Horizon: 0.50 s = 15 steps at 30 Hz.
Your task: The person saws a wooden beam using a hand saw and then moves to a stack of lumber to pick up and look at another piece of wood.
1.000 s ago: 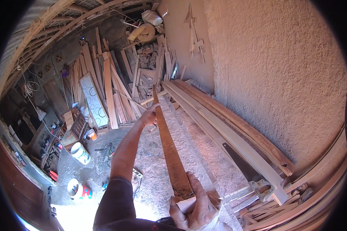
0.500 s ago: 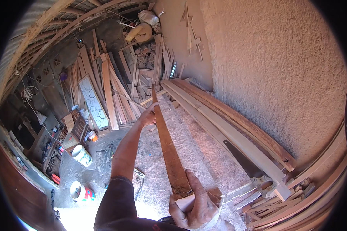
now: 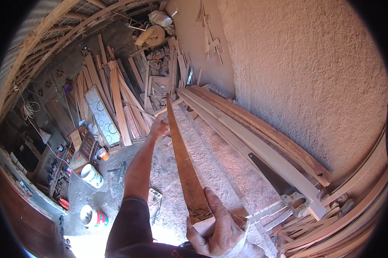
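A long brown wooden board (image 3: 184, 167) stretches away from me, its near end broad and its far end narrowing toward the stacked timber. My right hand (image 3: 219, 232) grips the near end, thumb and fingers on either side of it; something pale, like a wrap, covers the wrist. Farther along, my left hand (image 3: 159, 127) is at the board's left side, arm stretched forward. Its fingers are partly hidden, and I cannot tell whether they touch the board. Right of the board, a handsaw (image 3: 269, 175) with a pale handle lies against long planks (image 3: 250, 133).
A rough plastered wall (image 3: 310, 64) rises at the right. Boards (image 3: 116, 90) lean at the back beside a patterned panel (image 3: 102, 116). White buckets (image 3: 92, 175) and a power strip (image 3: 156, 193) are on the floor at left. Offcuts (image 3: 310, 228) lie at lower right.
My left hand has come off the board's upper edge and shifted slightly left, to the board's side. The right hand keeps its grip on the near end. The view has shifted slightly.
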### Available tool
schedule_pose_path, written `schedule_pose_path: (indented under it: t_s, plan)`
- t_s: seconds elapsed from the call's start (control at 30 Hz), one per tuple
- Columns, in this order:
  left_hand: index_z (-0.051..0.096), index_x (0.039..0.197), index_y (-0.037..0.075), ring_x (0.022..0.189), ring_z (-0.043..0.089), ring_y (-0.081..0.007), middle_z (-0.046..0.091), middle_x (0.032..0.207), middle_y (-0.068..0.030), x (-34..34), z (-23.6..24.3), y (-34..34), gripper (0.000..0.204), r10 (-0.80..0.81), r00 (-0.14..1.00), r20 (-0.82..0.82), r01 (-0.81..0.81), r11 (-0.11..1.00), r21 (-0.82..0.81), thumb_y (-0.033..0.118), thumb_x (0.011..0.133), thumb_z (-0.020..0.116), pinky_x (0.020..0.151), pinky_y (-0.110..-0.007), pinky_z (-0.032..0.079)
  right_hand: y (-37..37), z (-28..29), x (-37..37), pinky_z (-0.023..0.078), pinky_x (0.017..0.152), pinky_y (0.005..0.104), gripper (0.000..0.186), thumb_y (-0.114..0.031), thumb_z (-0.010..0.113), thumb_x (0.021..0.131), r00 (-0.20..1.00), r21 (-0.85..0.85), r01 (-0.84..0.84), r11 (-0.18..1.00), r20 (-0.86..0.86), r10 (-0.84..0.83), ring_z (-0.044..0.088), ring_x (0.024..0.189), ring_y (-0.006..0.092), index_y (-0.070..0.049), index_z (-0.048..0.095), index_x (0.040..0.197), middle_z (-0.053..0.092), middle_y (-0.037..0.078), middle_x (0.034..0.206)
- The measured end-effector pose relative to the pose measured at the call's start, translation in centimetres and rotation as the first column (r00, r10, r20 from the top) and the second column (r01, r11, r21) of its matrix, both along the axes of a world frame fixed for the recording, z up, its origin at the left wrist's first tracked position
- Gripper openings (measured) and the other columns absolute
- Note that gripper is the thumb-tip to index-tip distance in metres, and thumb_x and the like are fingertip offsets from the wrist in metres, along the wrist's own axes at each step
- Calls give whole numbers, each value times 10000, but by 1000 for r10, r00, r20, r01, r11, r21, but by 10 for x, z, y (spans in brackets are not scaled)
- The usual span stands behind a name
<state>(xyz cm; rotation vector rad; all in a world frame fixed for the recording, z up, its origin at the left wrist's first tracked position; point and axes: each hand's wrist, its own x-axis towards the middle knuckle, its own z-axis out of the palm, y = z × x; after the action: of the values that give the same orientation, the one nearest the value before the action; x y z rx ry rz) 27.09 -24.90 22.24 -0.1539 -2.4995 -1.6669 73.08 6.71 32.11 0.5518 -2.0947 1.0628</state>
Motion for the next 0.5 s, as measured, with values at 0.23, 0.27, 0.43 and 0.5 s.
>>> schedule_pose_path:
  t_s: [0.23, 0.27, 0.43, 0.5]
  plan:
    - [527, 1340, 148, 670, 577, -114, 604, 835, -37, -17, -5, -10, 453, -66, 980, -190, 67, 998, 0, 76, 893, 547, 488, -272, 446, 4, 5, -3, 521, 773, 295, 786, -286, 787, 751, 998, -6, -5, 1000, -57, 5, 707, 884, 255, 126, 474, 1342, 653, 225, 1192]
    - [526, 1337, 135, 667, 573, -110, 603, 836, -36, -18, -5, 1, 445, -78, 977, -199, 79, 997, 0, 70, 898, 536, 489, -270, 445, 6, 9, -2, 520, 771, 294, 789, -286, 787, 750, 999, 11, 6, 1000, -50, -6, 707, 881, 251, 128, 472, 1343, 654, 224, 1189]
    - [519, 1329, 77, 623, 541, -93, 581, 762, -22, -19, -5, -9, 427, -110, 957, -270, 121, 992, 26, 26, 906, 491, 486, -264, 417, 6, 7, -5, 526, 737, 291, 799, -290, 789, 748, 999, -5, -39, 999, -20, 39, 711, 872, 246, 123, 466, 1351, 666, 216, 1153]
    - [514, 1331, 61, 600, 526, -88, 569, 725, -15, -24, -1, -15, 427, -164, 938, -307, 163, 986, -28, 15, 907, 486, 485, -264, 405, 5, 7, -6, 532, 712, 293, 799, -291, 790, 745, 999, -6, -23, 1000, -40, 22, 713, 865, 244, 116, 469, 1353, 673, 208, 1132]
